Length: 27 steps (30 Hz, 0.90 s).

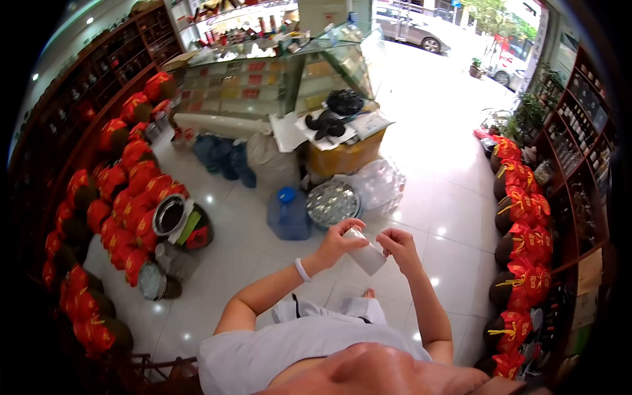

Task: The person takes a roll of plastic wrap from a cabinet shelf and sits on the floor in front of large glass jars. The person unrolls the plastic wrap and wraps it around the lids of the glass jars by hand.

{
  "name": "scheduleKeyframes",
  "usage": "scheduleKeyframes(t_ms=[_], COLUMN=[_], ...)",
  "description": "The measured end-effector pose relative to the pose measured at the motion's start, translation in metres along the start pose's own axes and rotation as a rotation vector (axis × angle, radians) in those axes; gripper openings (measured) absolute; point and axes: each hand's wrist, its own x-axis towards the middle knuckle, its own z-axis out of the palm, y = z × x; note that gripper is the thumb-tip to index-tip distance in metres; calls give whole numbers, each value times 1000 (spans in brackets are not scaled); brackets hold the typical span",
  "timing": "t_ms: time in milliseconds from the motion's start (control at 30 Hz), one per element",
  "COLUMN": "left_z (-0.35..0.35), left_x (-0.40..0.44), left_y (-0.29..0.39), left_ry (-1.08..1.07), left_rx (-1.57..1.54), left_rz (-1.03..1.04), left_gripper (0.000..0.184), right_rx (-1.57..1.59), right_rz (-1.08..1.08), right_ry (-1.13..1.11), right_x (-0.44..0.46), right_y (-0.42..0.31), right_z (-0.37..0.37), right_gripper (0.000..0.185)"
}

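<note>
The left hand (343, 239) grips a pale, flat packet (366, 254) by its top; the right hand (398, 247) pinches its upper right edge. Beyond stand a basin of clear glassy pieces (334, 202), a blue jug (289, 219) and a clear plastic bag (376, 184), then a yellow box (347, 157) before the glass counter (230, 89). Red-topped jars (526, 247) line the right side.

The floor (257, 263) is pale, smooth and glossy, throwing back small bright spots. On the left and right, jars (118, 334) look dark and matt under red cloth covers (525, 283) with a light sheen. The far counter (230, 85) is clear, shiny glass. Nearer, the jug (288, 222) is translucent blue plastic. The shelves (579, 217) on the right look like dark brown wood.
</note>
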Motion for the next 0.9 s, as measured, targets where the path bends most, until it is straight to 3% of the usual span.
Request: scheduleKeyframes(t_ms=[67,200,400,500,767,900], left_z=[28,87,165,177,173,194], left_x=[42,137,258,319,520,632], left_y=[-10,-48,-46,-39,-105,-128], left_ry=[-110,-196,-190,-153,-107,-125], left_rx=[135,32,168,140,5,-75], left_rz=[14,-190,-168,-216,-218,-194], left_gripper=[26,27,21,21,13,13], right_rx=[15,-47,-22,18,61,21], right_rz=[-8,-7,53,31,63,89], right_ry=[80,202,199,197,148,167], right_x=[16,49,120,174,360,444], right_y=[8,0,-40,-40,-5,-22], right_z=[-47,-145,-269,-306,-421,-488], right_gripper=[17,17,14,14,11,12])
